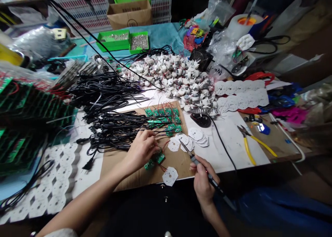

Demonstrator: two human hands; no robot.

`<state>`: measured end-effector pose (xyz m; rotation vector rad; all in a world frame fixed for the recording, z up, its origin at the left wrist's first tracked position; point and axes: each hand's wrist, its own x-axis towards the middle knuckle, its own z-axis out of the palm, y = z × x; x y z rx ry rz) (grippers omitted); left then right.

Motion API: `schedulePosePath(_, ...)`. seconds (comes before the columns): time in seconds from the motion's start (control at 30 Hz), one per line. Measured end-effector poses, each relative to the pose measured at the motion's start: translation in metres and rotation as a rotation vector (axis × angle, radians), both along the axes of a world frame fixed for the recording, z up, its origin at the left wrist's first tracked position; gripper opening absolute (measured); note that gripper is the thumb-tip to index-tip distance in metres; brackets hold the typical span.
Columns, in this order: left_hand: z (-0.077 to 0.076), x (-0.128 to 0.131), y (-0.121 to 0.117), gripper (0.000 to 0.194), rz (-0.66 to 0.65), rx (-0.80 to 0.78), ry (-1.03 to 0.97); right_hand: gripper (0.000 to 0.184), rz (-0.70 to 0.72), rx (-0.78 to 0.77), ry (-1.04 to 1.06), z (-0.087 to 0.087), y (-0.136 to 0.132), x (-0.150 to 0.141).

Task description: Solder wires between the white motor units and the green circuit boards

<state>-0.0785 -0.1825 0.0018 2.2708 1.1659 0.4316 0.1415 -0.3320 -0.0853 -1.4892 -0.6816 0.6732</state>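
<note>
My right hand [203, 178] is wrapped round a soldering iron [213, 182]. The iron's metal tip points up and left, over white hexagonal boards [185, 142] on the cardboard. My left hand [145, 147] has its fingers drawn together just above small green circuit boards [155, 160]; whatever is between the fingertips is hidden. Thin red wires run from beside these fingers toward a white hexagonal board [173, 144]. Another white board [170, 176], wired in red, lies at the cardboard's near edge. Several more green boards [163, 117] with black cables sit beyond my left hand.
Bundled black cables [111, 126] cover the left middle. A heap of white parts [171, 74] lies behind. Stacked green boards [31, 109] stand left. Yellow-handled pliers [249, 143] and a coil stand [201, 116] are right. The iron's cord [223, 140] crosses the white sheet.
</note>
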Motion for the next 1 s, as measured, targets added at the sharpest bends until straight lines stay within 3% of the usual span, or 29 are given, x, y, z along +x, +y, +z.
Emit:
schedulePosePath(0.07, 0.002, -0.004, 0.001, 0.011, 0.019, -0.073, -0.037, 0.034, -0.003, -0.005, 0.0, 0.001, 0.0, 0.001)
schedulePosePath(0.13, 0.003, -0.008, 0.004, 0.012, 0.049, -0.249, -0.138, 0.035, -0.006, -0.013, 0.003, 0.0, 0.0, 0.003)
schedulePosePath(0.27, 0.003, -0.007, 0.012, 0.025, 0.239, -0.62, -0.441, 0.032, -0.01, -0.003, 0.024, -0.002, 0.0, 0.002)
schedulePosePath(0.37, 0.003, 0.001, 0.018, 0.035, 0.364, -0.722, -0.608, 0.029, -0.009, 0.009, 0.03, -0.002, 0.001, 0.002)
schedulePosePath(0.47, -0.001, 0.009, 0.021, 0.037, 0.383, -0.752, -0.618, 0.03, -0.007, -0.002, 0.02, -0.002, 0.001, 0.002)
schedulePosePath(0.57, -0.007, 0.018, 0.021, 0.03, 0.295, -0.622, -0.437, 0.03, -0.001, -0.007, 0.01, 0.0, 0.002, 0.001)
schedulePosePath(0.73, -0.011, 0.034, 0.016, 0.013, 0.016, -0.176, -0.009, 0.026, 0.017, -0.043, -0.089, 0.012, 0.006, -0.001)
schedulePosePath(1.0, -0.01, 0.048, 0.01, 0.022, -0.016, -0.021, 0.368, 0.025, 0.149, -0.063, -0.325, 0.034, 0.012, -0.002)
